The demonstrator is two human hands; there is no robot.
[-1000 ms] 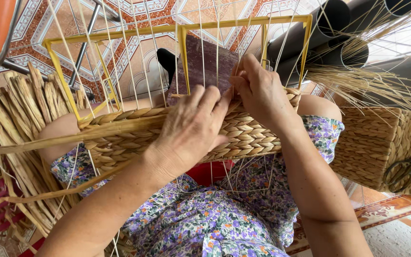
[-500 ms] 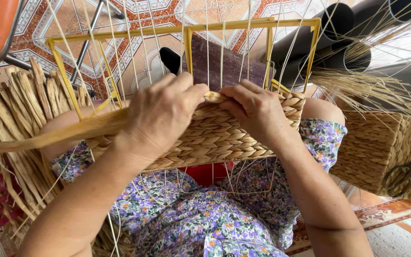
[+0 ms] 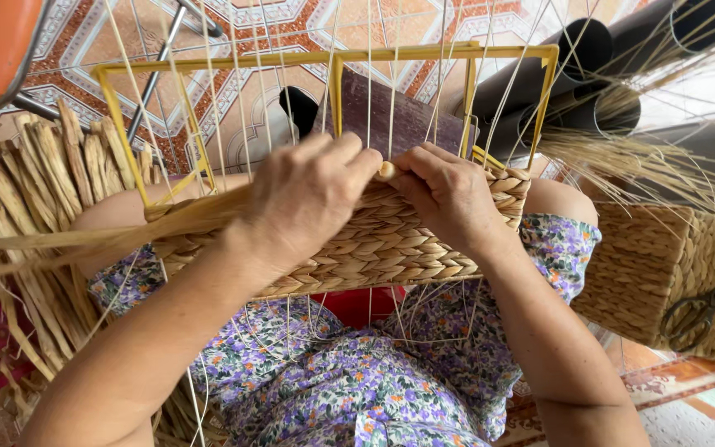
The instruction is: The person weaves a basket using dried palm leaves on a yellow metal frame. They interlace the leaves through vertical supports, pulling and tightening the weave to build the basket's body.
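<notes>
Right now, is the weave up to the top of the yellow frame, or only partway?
Partway. The weave covers only the lower part; bare strings run above it to the frame's top bar.

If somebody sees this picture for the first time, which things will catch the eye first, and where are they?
At the centre, the left hand and the right hand meet at the top edge of a half-woven straw basket resting on the person's lap. Above it rises a yellow metal frame strung with thin upright strands. A bundle of dried straw lies at the left, and a finished woven basket with scissors stands at the right.
</notes>
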